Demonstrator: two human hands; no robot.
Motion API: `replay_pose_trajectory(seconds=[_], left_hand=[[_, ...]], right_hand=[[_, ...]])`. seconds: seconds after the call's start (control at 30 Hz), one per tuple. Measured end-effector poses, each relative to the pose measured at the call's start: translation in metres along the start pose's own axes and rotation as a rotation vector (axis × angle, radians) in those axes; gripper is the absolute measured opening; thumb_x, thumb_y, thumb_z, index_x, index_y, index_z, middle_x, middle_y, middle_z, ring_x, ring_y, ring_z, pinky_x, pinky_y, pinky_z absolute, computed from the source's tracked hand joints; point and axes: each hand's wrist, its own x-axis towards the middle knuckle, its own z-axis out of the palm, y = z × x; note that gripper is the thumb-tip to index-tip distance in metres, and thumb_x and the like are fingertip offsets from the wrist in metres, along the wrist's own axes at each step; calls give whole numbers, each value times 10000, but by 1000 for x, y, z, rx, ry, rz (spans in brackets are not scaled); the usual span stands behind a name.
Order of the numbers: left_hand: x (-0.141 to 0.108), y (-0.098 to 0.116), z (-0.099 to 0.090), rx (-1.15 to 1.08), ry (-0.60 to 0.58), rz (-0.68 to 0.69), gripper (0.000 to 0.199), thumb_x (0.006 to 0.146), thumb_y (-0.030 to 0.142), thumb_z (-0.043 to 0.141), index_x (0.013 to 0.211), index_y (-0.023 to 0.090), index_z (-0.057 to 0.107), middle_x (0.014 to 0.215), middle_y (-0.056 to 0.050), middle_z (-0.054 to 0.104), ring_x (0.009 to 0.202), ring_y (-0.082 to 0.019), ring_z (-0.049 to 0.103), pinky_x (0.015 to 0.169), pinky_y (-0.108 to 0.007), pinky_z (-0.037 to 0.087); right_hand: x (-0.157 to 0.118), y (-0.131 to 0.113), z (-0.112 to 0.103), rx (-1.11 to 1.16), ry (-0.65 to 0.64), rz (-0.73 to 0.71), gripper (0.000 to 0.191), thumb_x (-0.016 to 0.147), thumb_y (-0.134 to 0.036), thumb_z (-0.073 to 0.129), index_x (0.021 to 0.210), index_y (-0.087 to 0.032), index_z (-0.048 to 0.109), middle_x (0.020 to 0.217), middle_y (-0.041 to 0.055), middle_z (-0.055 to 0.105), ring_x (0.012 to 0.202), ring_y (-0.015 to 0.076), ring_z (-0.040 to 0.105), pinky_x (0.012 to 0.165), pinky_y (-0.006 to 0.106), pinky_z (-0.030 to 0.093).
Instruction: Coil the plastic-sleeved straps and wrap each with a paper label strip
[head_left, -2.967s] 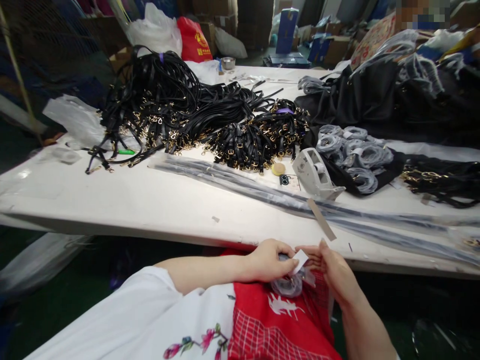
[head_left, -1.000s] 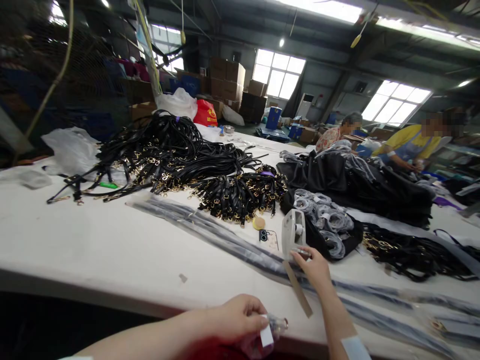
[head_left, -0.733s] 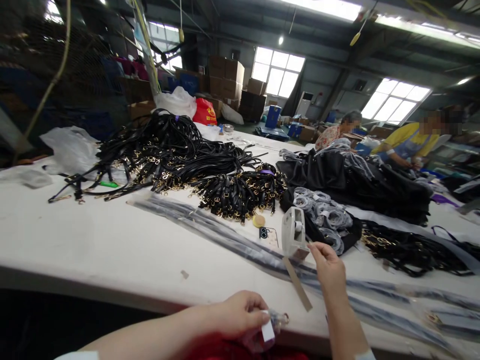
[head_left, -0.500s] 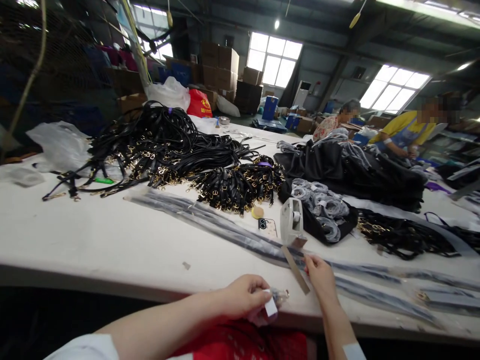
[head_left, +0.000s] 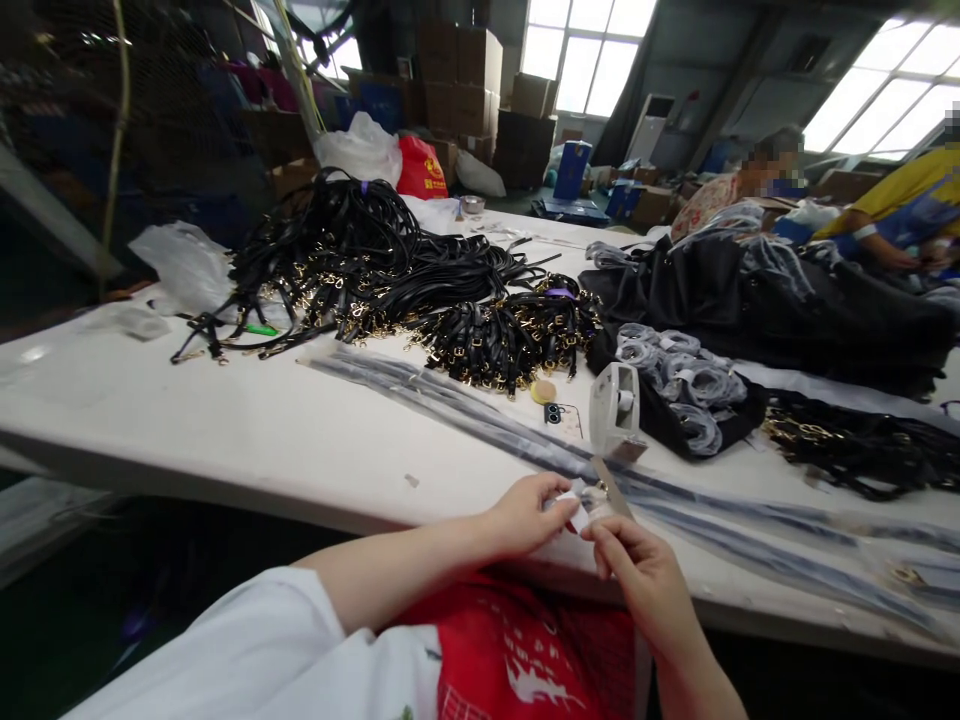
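My left hand is closed around a small clear-plastic-wrapped bundle with a white label and a gold-coloured metal piece at its end. Close against the bundle's right side, the fingers of my right hand are pinched together; what lies between them is too small to make out. Both hands are over the table's front edge. Just beyond the fingers lies a flat tan strip. Behind it stands a pale tape dispenser.
Long plastic-wrapped strips cross the white table. Black straps with gold buckles are heaped behind, near a phone. Coiled clear bundles lie on black bags. Two people work at the far right.
My right hand has moved from beside the tan strip to the wrapped bundle. My left hand has raised the bundle toward it. The camera view has shifted down and right.
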Motion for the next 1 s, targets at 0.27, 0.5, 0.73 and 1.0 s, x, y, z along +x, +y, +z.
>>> replay_pose_trajectory(seconds=[0.27,0.5,0.73,1.0], left_hand=[[0,-4,-2,-84,-40,-13,380,874,458,485,983,119,620,661,5,576,562,-119,485,590,-249,406],[1,-3,-4,-59,-57,10,443,874,542,455,795,138,620,634,-9,579,581,-131,506,584,-241,410],[-1,5,-3,108,114,82,439,941,438,398,838,137,701,730,-44,661,665,-157,570,636,-252,444],[-17,12,10,202,238,381,296,973,288,419,1072,206,686,1020,-78,692,970,-182,623,878,-291,473]], right_hand=[[13,22,11,7,5,129,426,821,-568,639,639,-183,621,457,-33,479,462,117,417,477,243,315],[18,25,10,-11,-45,159,469,804,-604,637,609,-178,621,442,-19,500,452,122,427,472,248,334],[19,24,15,-27,-11,94,373,818,-538,602,764,-182,698,663,47,685,656,212,625,651,298,487],[27,32,19,-71,192,33,269,742,-425,648,623,-193,716,617,56,694,656,261,638,644,337,498]])
